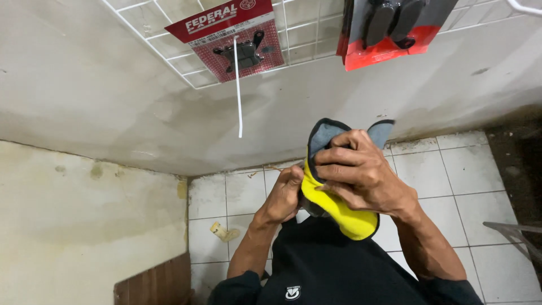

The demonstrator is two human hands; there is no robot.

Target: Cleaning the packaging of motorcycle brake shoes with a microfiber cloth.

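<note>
Both hands hold a yellow and grey cloth (333, 206) above the tiled floor (451, 169): right hand (361, 172) wrapped over its folds, left hand (282, 195) pinching its lower edge. It looks soft, light and floppy, best gripped by bunched folds.

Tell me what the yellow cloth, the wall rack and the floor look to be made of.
Cloth: soft fabric, likely microfibre; yellow face, grey back, dark stitched edge, folds limply in both hands. Rack: thin wire grid, probably white-coated metal. Floor: white glazed tiles, going by the grout lines and faint sheen.
</note>
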